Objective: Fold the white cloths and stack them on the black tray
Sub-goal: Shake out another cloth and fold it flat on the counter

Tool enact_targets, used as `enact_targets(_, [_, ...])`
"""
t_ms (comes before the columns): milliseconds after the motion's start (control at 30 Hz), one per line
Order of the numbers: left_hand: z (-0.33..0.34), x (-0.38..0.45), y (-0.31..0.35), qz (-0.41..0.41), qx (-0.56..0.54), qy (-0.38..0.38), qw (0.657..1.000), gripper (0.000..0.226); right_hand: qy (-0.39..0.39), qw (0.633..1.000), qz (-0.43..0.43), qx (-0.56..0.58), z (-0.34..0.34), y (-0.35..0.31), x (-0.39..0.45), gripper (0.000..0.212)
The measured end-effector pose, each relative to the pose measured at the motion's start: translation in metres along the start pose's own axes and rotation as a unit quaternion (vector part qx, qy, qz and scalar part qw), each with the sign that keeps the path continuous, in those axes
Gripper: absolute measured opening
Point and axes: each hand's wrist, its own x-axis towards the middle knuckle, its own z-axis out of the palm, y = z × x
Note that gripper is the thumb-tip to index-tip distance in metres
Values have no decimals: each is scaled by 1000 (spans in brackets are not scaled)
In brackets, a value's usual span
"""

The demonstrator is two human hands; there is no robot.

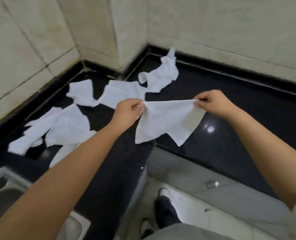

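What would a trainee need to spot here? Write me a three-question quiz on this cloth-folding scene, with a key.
1. True or false: the held cloth lies flat on the black counter.
2. Which hands pinch the held cloth's top edge? A) left hand only B) right hand only C) both
3. Fill in: the crumpled cloth farthest from the person lies near the wall ______.

Key
1. False: it hangs in the air, stretched between the hands.
2. C
3. corner
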Motion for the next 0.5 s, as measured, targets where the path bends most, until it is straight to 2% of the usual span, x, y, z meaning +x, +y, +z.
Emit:
enact_targets(67, [27,23,28,4,-37,-5,999,19,102,994,44,-13,-24,20,-7,22])
enact_targets(167, [62,48,72,84,-15,11,996,20,243,966,84,-29,-64,46,-23,24])
enact_targets(267, [92,59,99,176,17,3,984,20,322,939,89,-80,-94,74,-49,24])
enact_targets(333, [110,62,96,201,33,-28,979,19,325,937,72,-107,-94,99,-69,21])
enact_targets(400, [130,61,82,216,64,-79,971,17,286,949,54,-125,-78,131,-90,18])
enact_targets(500, [156,56,56,197,152,-216,944,18,136,981,50,-126,-35,178,-117,14])
